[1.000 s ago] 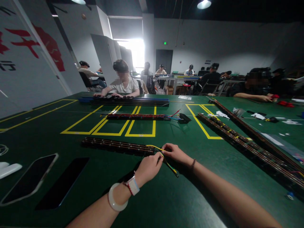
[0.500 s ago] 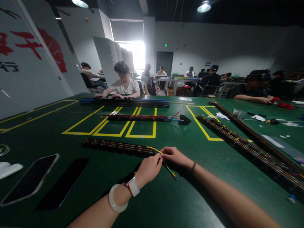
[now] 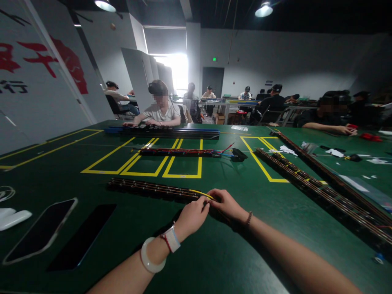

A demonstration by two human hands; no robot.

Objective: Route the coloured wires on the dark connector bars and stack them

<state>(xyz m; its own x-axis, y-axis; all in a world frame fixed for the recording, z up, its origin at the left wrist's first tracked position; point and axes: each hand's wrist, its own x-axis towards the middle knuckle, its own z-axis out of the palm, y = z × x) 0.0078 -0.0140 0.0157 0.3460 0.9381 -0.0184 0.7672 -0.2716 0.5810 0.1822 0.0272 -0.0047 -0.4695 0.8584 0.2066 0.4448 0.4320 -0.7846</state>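
A long dark strip [image 3: 150, 188] with thin copper-coloured lines along it lies on the green table, slightly angled. From its right end a yellow wire [image 3: 200, 193] runs into my fingers. My left hand [image 3: 192, 216] is closed at that end, fingertips pinched on the wire. Close against it, my right hand [image 3: 228, 204] has thumb and fingers closed around the wire farther along. The wire's free end is hidden by my hands. My left wrist carries a watch [image 3: 171, 239] and a white bangle [image 3: 150, 257]; a bracelet [image 3: 249, 218] circles the right one.
Two phones [image 3: 43, 230] [image 3: 84, 237] lie at left. Behind the strip is another strip with red and blue wires [image 3: 177, 152]. Long strips [image 3: 318, 188] stretch along the right side. Across the table a person [image 3: 161, 108] works at a blue-edged bar [image 3: 183, 132].
The wire's loose end, which hung out below my right hand with a dark tip, is out of sight now. My right fingers have closed farther round the wire; the left hand stays put.
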